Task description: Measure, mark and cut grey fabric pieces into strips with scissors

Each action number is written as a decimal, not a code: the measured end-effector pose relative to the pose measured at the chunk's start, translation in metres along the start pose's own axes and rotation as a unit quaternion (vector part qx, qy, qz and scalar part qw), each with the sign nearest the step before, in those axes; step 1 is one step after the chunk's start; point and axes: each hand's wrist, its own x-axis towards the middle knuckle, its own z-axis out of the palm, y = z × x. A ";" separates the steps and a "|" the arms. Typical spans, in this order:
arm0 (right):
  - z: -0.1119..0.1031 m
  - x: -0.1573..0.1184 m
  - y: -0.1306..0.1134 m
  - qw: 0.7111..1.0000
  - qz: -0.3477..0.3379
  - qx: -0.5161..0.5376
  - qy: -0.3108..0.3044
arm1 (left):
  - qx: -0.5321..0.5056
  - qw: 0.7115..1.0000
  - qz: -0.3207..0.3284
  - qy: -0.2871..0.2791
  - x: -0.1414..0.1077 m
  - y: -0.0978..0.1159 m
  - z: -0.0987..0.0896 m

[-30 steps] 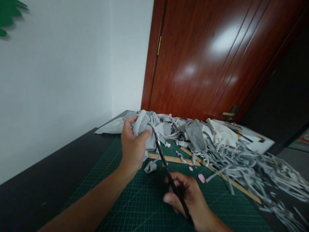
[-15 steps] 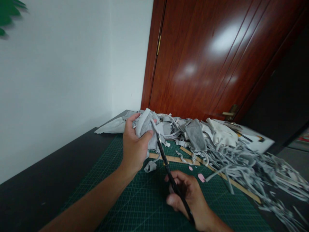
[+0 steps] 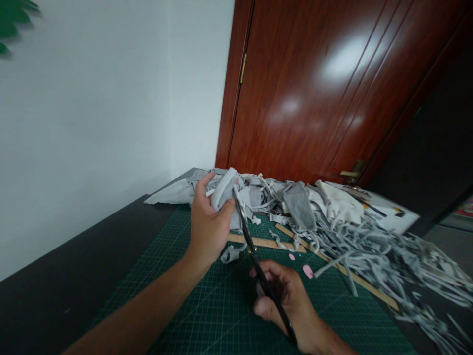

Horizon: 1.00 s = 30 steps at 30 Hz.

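My left hand (image 3: 211, 222) is closed on a folded piece of grey fabric (image 3: 224, 188), thumb in front. Black-handled scissors (image 3: 264, 281) are in my right hand (image 3: 286, 301), with fingers curled round the handles. Their blades point up and left and meet the right edge of the fabric, where a pale narrow strip (image 3: 238, 196) stands along them. Below the fabric a curled grey scrap (image 3: 231, 253) hangs or lies over the green cutting mat (image 3: 199, 305); which of the two I cannot tell.
Behind lie grey fabric pieces (image 3: 298, 204) and a white cloth (image 3: 342, 204). Many grey strips (image 3: 384, 251) spread to the right. Two wooden rulers (image 3: 266, 242) and pink scraps (image 3: 308, 270) rest on the mat. A wall and a brown door (image 3: 295, 98) stand beyond the black table (image 3: 74, 256).
The fabric in my left hand has turned slightly and shifted a little right with the hand. The scissors have moved slightly, and the curled scrap has changed shape.
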 end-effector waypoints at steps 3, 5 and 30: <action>0.001 0.000 -0.001 1.000 0.010 0.012 -0.003 | -0.003 1.000 -0.005 -0.023 -0.002 0.001 0.000; 0.002 0.000 -0.002 1.000 0.010 0.018 -0.001 | -0.005 1.000 -0.008 -0.030 -0.004 0.001 0.000; -0.003 0.001 0.002 0.997 0.009 0.078 -0.022 | 0.056 0.998 -0.009 0.007 -0.002 -0.001 -0.001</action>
